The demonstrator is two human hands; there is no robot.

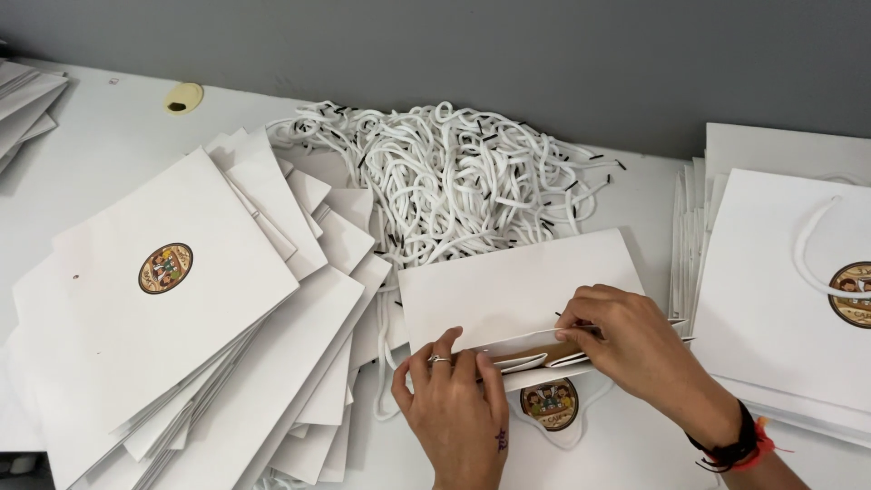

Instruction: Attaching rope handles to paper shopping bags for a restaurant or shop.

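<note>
While the white desk (82, 154) is carrying most of the stock, a tangled heap of white cord handles (445, 172) with black tips is lying at the back, just beyond the work area, too many to count. A fanned stack of flat white paper bags (209, 345) is spreading across the left side, the top one bearing a round coloured emblem; a second stack of finished bags (780, 299) — a cord already fitted on the top one — is sitting at the right. One small yellow disc (183, 97) is resting near the wall, and the edge of another pile is showing at the far left.

One white paper bag (517, 281) is lying flat at centre, its mouth toward the person. The left hand (454, 399) is pressing down on the folded rim, fingers flat, not clenched. The right hand (626, 340) is pinching the rim's upper fold — whether a cord is between its fingers cannot be told. Two hands, one bag in work.
</note>
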